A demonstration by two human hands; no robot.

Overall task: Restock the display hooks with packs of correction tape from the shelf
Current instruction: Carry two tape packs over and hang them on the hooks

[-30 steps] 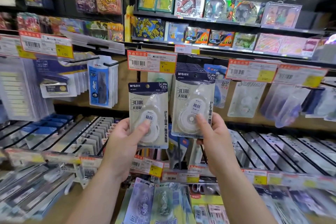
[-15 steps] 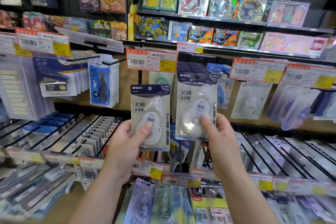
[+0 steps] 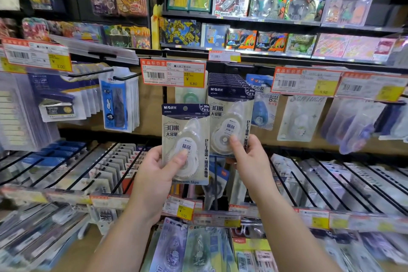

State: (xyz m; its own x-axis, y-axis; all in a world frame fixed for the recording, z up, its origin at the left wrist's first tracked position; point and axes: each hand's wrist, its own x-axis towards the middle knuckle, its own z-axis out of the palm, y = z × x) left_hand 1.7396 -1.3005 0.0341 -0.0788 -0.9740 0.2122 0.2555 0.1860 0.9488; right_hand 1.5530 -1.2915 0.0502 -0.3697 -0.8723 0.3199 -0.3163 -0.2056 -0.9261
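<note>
Currently, in the head view, the left hand [image 3: 154, 174] pinches one correction tape pack [image 3: 185, 143] by its lower part, thumb across the blister, long axis upright, hang hole uppermost. The right hand [image 3: 247, 163] grips the front pack of the hung stack [image 3: 230, 115], which sits on its hook just right of and above the free pack. Judged next: the free pack's hole must travel up and rightward to that hook, hidden behind the price tag [image 3: 173, 74]

Held pack [image 3: 185, 139]: "M&G", "30米 大容量", "30m"
Hanging pack [image 3: 230, 112]: "M&G", "30米 大容量"
Price tag [image 3: 173, 73]: "商品标价签", "6.80"
Left tag [image 3: 37, 56]: "3.00"
Lower tag [image 3: 182, 210]: "5.50"
</note>
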